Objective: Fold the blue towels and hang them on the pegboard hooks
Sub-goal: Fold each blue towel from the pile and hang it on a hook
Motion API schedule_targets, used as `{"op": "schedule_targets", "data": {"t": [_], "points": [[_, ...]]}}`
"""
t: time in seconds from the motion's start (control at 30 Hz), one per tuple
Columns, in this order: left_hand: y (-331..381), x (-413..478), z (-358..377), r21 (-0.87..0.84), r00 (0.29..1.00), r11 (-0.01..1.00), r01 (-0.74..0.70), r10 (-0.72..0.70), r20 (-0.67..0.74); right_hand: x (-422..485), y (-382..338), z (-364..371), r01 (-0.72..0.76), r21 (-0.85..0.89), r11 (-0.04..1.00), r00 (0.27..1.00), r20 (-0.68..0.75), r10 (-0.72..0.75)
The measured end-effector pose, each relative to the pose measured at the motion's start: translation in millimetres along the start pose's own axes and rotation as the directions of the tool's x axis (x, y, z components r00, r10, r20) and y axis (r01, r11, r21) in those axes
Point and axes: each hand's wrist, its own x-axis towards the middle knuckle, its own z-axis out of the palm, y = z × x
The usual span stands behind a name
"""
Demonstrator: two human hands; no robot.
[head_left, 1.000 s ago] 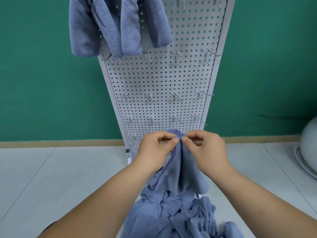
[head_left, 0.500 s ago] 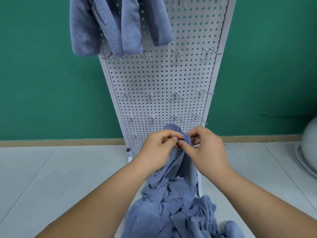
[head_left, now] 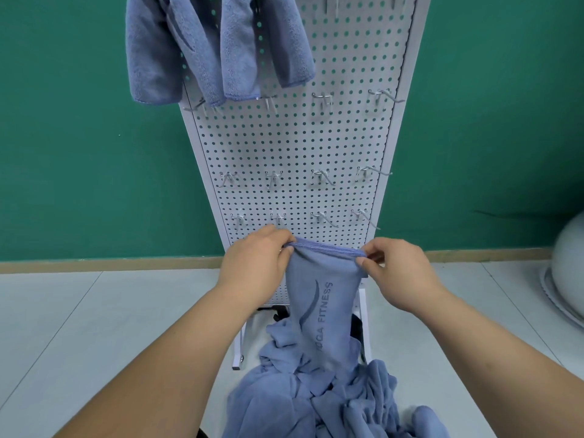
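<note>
Blue towel (head_left: 322, 298) is held by its top hem, which is stretched level between the two hands in front of the lower part of the pegboard (head_left: 290, 147). The left end of the hem is pinched by the left hand (head_left: 256, 267) and the right end by the right hand (head_left: 401, 273). The fingers of both hands are curled onto the cloth, and the fingertips behind the fabric are hidden. Lettering is printed down the towel. Only "FITNESS" is fully legible, as the word before it is lost in a crease. The lower end of the towel merges into a crumpled pile (head_left: 316, 399) of blue cloth, which is cut off by the bottom edge. The base of the pegboard is partly covered by hands and cloth. Hung towels (head_left: 218, 49) are draped at the top left of the board, and their upper parts are out of frame. Bare metal hooks (head_left: 322, 177) are arranged in rows below. A pale rounded object (head_left: 568, 273) is cut off at the right edge and cannot be identified.
</note>
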Motion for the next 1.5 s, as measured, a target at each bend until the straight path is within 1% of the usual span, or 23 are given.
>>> {"op": "schedule_targets", "data": {"t": [0.1, 0.3, 0.37, 0.43, 0.5, 0.63, 0.73, 0.77, 0.8, 0.83, 0.87, 0.9, 0.93, 0.97, 1.0, 1.07, 1.17, 1.23, 1.3, 1.4, 1.5], "points": [[1.4, -0.2, 1.1, -0.033, 1.0, 0.999, -0.026, 0.026, 0.006, 3.3, 2.5, -0.2, 0.006, -0.013, 1.0, 1.0, 0.027, -0.006], [-5.3, -2.0, 0.7, -0.141, 0.989, 0.983, 0.115, -0.101, 0.106, 2.0, 5.6, -7.7, 0.051, -0.022, 0.998, 0.996, 0.075, -0.049], [-7.9, -3.0, 1.3, -0.188, 0.985, 0.973, 0.137, -0.113, 0.132, 1.6, 5.6, -12.1, 0.085, -0.014, 0.996, 0.992, 0.093, -0.084], [-9.3, -3.1, 1.9, -0.199, 0.983, 0.97, 0.139, -0.111, 0.145, 1.5, 4.5, -16.1, 0.13, 0.004, 0.992, 0.985, 0.112, -0.129], [-8.7, -1.9, 1.6, -0.155, 0.982, 0.979, 0.135, -0.112, 0.15, 0.6, 3.2, -19.0, 0.16, 0.041, 0.986, 0.979, 0.125, -0.164], [-4.7, -1.0, -0.5, 0.029, 0.983, 0.991, 0.134, -0.137, 0.124, -3.0, -2.2, -18.4, 0.192, 0.141, 0.971, 0.97, 0.125, -0.21], [-0.7, -4.7, 3.7, 0.212, 0.973, 0.97, 0.115, -0.153, 0.172, -8.7, -7.9, -9.3, 0.205, 0.191, 0.96, 0.965, 0.125, -0.231], [-0.4, -6.0, 7.1, 0.234, 0.97, 0.968, 0.094, -0.142, 0.198, -10.8, -10.1, -4.9, 0.208, 0.197, 0.958, 0.965, 0.119, -0.234], [-1.1, -6.7, 10.6, 0.199, 0.966, 0.978, 0.066, -0.113, 0.233, -12.9, -12.1, -0.3, 0.214, 0.204, 0.955, 0.964, 0.112, -0.24], [-0.1, -7.2, 11.6, 0.101, 0.958, 0.994, 0.034, -0.061, 0.279, -14.8, -14.4, 3.9, 0.223, 0.211, 0.952, 0.963, 0.106, -0.249], [2.6, -8.1, 11.1, -0.048, 0.947, 0.999, 0.004, 0.011, 0.32, -16.7, -17.0, 7.7, 0.236, 0.221, 0.947, 0.96, 0.1, -0.262], [6.7, -9.2, 9.4, -0.203, 0.935, 0.979, -0.018, 0.088, 0.344, -18.2, -19.7, 10.9, 0.252, 0.229, 0.94, 0.956, 0.094, -0.279], [11.1, -9.8, 7.7, -0.323, 0.925, 0.946, -0.026, 0.145, 0.35, -19.3, -22.0, 13.5, 0.269, 0.238, 0.933, 0.951, 0.089, -0.297], [14.0, -10.0, 7.8, -0.394, 0.925, 0.919, -0.023, 0.169, 0.34, -20.2, -24.0, 15.5, 0.283, 0.247, 0.927, 0.947, 0.083, -0.311], [15.5, -9.7, 8.7, -0.421, 0.932, 0.907, -0.017, 0.167, 0.323, -20.4, -25.6, 16.8, 0.289, 0.255, 0.923, 0.945, 0.077, -0.317], [16.3, -9.5, 7.9, -0.373, 0.946, 0.927, -0.033, 0.149, 0.287, -20.0, -27.0, 17.2, 0.282, 0.262, 0.923, 0.948, 0.072, -0.311], [16.6, -9.6, 5.0, -0.271, 0.971, 0.957, -0.105, 0.157, 0.181, -19.4, -28.8, 15.9, 0.274, 0.265, 0.925, 0.951, 0.073, -0.302], [16.9, -9.0, 4.5, -0.282, 0.975, 0.948, -0.15, 0.188, 0.114, -19.5, -29.0, 14.6, 0.243, 0.306, 0.921, 0.956, 0.085, -0.281], [17.8, -8.6, 4.4, -0.298, 0.964, 0.926, -0.233, 0.259, 0.051, -19.9, -27.9, 13.4, 0.214, 0.321, 0.923, 0.955, 0.13, -0.266], [21.0, -8.8, 1.0, -0.298, 0.941, 0.895, -0.332, 0.336, -0.041, -18.3, -22.1, 13.8, 0.244, 0.217, 0.945, 0.935, 0.204, -0.289], [20.4, -5.7, -4.0, -0.334, 0.94, 0.879, -0.34, 0.314, -0.132, -13.6, -12.5, 15.3, 0.251, 0.145, 0.957, 0.914, 0.29, -0.283]]}}
